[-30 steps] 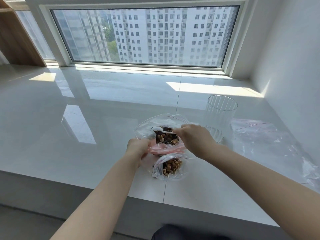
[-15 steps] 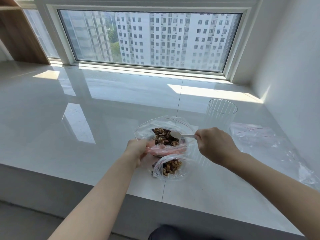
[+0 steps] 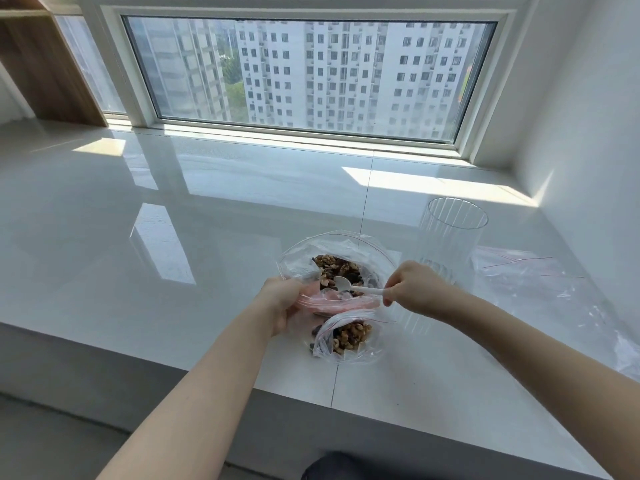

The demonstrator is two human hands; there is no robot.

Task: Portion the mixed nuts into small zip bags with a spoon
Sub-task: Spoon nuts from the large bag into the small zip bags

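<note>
My left hand (image 3: 282,301) pinches the near rim of the big bag (image 3: 301,263), holding it open. The nuts (image 3: 337,266) sit inside. My right hand (image 3: 415,294) grips the spoon (image 3: 349,287), bowl in the nuts. The small bag (image 3: 349,337) lies just nearer me.

The left hand (image 3: 282,301) covers the near-left rim of the large bag (image 3: 337,244); its fingertips are out of sight behind the gathered plastic. The handle end of the spoon (image 3: 341,284) is concealed inside the right hand (image 3: 417,292). Individual nut types in the large bag and in the small zip bag (image 3: 348,337) are too small to identify. The spare bags (image 3: 540,289) are cut off at the right picture edge. Both forearms are cut off at the bottom edge.
</note>
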